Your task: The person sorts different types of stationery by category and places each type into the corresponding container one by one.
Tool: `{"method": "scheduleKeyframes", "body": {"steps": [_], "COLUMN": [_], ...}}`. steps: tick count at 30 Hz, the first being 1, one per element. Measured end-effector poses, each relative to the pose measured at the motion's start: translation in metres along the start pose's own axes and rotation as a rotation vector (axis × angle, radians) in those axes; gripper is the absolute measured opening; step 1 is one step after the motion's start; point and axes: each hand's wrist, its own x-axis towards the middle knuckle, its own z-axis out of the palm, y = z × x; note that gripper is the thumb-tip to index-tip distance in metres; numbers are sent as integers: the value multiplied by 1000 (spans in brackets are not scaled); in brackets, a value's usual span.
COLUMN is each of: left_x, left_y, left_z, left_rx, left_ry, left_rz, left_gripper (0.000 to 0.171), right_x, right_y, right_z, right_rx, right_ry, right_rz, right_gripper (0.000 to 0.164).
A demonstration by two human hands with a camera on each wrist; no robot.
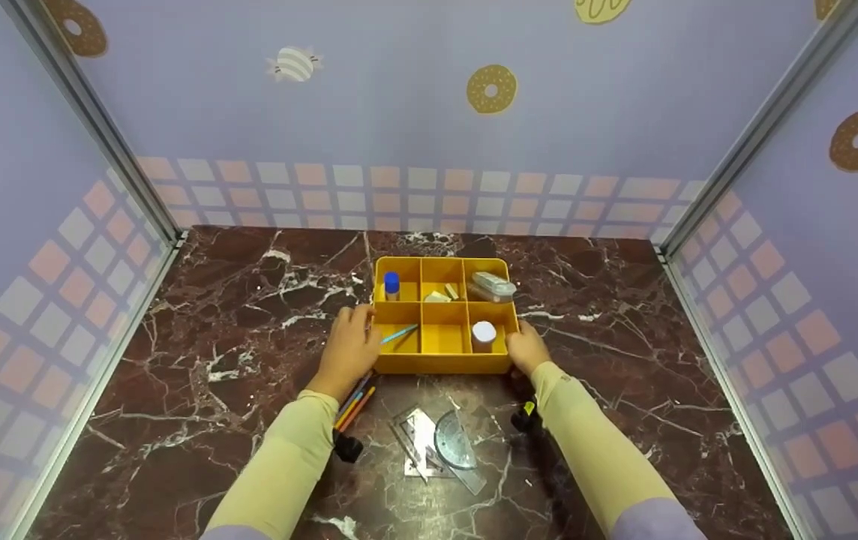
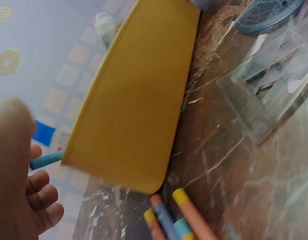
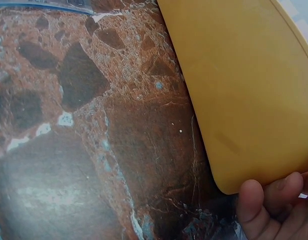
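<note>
A yellow six-compartment organizer box (image 1: 444, 364) stands on the dark marbled tabletop. At its left side, my left hand (image 1: 347, 349) has curled fingers around one end of a light blue pen (image 1: 400, 334). The pen slants over the rim into the front left compartment; in the left wrist view its end (image 2: 46, 160) shows among the fingers (image 2: 39, 181). My right hand (image 1: 528, 348) grips the box's front right corner, with fingertips (image 3: 250, 195) against the lower edge in the right wrist view. A blue-capped stick (image 1: 391, 286) and a white-lidded small container (image 1: 484, 334) stand inside the box.
The back compartments also hold pale eraser-like pieces (image 1: 440, 295) and a clear case (image 1: 494, 286). Several coloured pens (image 1: 355, 406) lie below my left hand. Clear rulers (image 1: 419, 439) and a protractor (image 1: 454, 441) lie in front of the box. Patterned walls (image 1: 414, 135) enclose the tabletop.
</note>
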Motion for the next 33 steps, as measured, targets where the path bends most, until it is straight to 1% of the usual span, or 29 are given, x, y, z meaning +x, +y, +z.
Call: {"method": "scheduleKeyframes", "body": {"steps": [3,5,7,9,12,15,18,20,24,27,30,33], "left_x": [-4,-8,-14,-22,-36,-51,-65,-74,-84,-87,-89,-92], "left_y": [-4,-9,-14,-19,-27,-34,-40,-41,-44,-46,-48,-49], "left_z": [-12,-21,-29,-36,-45,-53,-58,-60,-58,-53,-49,-46], "left_rx": [-56,-62,-49,-18,55,135,192,219,267,285,284,279], "left_ry": [21,8,-22,-66,-141,-243,-350,-396,-430,-442,-430,-421], "left_rz": [-20,-47,-71,-93,-113,-152,-173,-182,-183,-186,-185,-201], "left_gripper": [31,29,25,21,15,9,7,11,20,26,26,28], "right_x": [0,-1,-1,-1,-2,-1,-1,-1,0,1,1,0], "right_y": [1,2,2,2,2,0,-1,-1,-1,-2,-1,-1], "right_z": [1,1,1,1,1,0,0,0,-1,-1,-1,-1], "right_rx": [4,7,5,1,-4,0,6,6,3,-5,-7,-8], "right_ry": [-2,-4,-5,-8,-13,-16,-16,-18,-24,-31,-28,-26], "right_rz": [6,5,7,14,26,26,24,25,26,29,28,25], "right_gripper": [51,51,51,51,52,52,52,51,52,53,54,54]}}
